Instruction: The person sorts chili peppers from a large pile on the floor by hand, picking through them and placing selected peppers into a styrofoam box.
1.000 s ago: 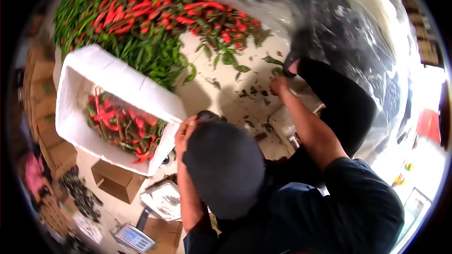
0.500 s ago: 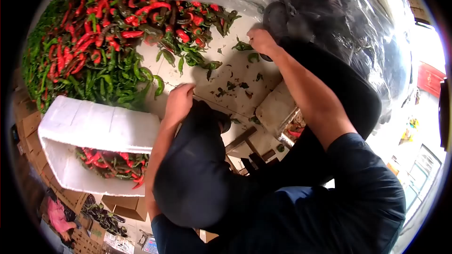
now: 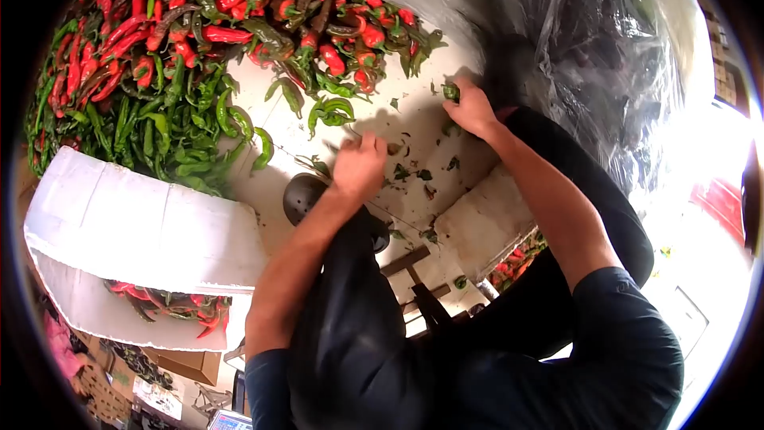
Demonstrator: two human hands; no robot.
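My right hand (image 3: 471, 107) is closed around a green pepper (image 3: 451, 91), whose end shows at the fingertips, close to my right shoe. Over the floor, above the dark clog, my left hand (image 3: 360, 163) has its fingers curled together; what they hold, if anything, is hidden. A few green peppers (image 3: 330, 111) lie on the floor just beyond it. Farther off spreads a big pile of red peppers (image 3: 127, 36) and green peppers (image 3: 163, 131). Leaf scraps (image 3: 402, 171) are scattered between my hands.
A white foam box (image 3: 143, 227) with red peppers inside stands at the left. Another foam box (image 3: 485, 219) sits beside my right leg. Clear plastic sheeting (image 3: 589, 56) covers the upper right. A cardboard box (image 3: 191, 365) and a scale (image 3: 231, 420) are at the lower left.
My left hand has moved from the foam box's edge out over the floor to the right. My right hand now has a green pepper in it. The view has shifted.
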